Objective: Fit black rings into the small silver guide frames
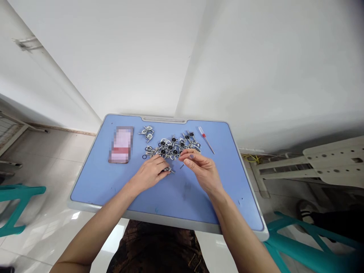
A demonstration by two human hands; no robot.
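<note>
Light is even and moderately bright over the pale wall [136, 57] and the blue desk [182, 201], with soft, faint shadows. White glare shows on the glossy floor [48, 212], strongest below the near edge of the desk. The right side falls off into dimness, nearly black at the lower corner. Wide-angle distortion bends and stretches things toward the edges. Small metal parts [170, 147] lack crisp detail, and a coarse pixel mosaic hides the phone [121, 145] screen. The upper right corner darkens.
</note>
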